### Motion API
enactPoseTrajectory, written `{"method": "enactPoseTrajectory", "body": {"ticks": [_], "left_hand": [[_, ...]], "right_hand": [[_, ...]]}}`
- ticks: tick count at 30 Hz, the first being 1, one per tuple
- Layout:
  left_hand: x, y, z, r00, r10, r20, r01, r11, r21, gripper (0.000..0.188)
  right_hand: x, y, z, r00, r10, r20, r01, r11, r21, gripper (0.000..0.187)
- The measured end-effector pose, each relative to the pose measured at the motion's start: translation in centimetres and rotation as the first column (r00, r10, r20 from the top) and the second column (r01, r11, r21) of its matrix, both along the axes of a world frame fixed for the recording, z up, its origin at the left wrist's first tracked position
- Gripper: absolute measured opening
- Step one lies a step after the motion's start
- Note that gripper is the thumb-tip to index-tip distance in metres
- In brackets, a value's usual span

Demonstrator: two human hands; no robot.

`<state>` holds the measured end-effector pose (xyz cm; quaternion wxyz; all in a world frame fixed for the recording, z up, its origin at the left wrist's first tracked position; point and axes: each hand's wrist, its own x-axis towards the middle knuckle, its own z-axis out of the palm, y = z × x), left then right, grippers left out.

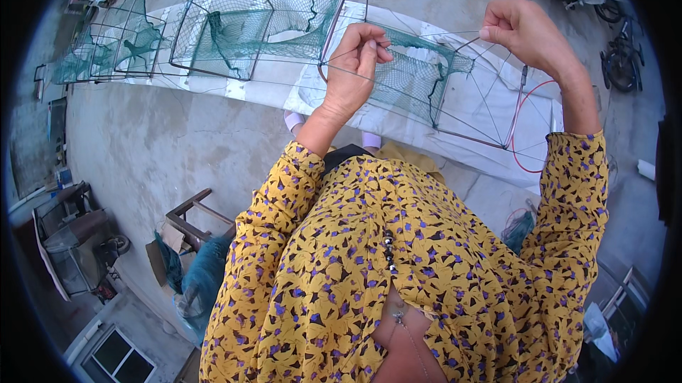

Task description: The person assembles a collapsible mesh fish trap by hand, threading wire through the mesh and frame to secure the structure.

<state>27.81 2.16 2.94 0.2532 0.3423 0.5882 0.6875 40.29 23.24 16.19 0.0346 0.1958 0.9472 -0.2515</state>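
A long folding net trap of green mesh [408, 88] on square dark metal frames stretches across the view in front of me. My left hand [352, 69] is closed beside one upright frame, with the thumb pressed to the curled fingers; whatever they pinch is too small to make out. Higher and to the right, my right hand [524, 33] pinches a thin dark cord [467, 43] that runs down to the mesh end. Thin lines spread from there towards the right end frame's lower bar [472, 138]. A red cord [518, 116] curves beside that frame.
White sheeting [273, 101] lies under the trap on the concrete floor [170, 123]. To the lower left are a brown wooden frame [195, 214] and a bundle of blue-green netting [206, 276]. A bicycle [621, 63] stands at the far right, a cart [74, 241] at the left.
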Motion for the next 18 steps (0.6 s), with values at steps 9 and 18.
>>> {"method": "enactPoseTrajectory", "body": {"ticks": [9, 18], "left_hand": [[0.4, 0.4, 0.2, 0.995, 0.084, 0.053, -0.083, 0.996, -0.034, 0.016], [0.1, 0.3, 0.2, 0.990, 0.093, 0.102, -0.088, 0.995, -0.052, 0.016]], "right_hand": [[1.1, -0.5, 1.1, 0.999, 0.032, 0.038, -0.036, 0.991, 0.129, 0.024], [1.9, 1.6, 1.2, 0.992, -0.044, -0.118, 0.056, 0.993, 0.102, 0.018]]}}
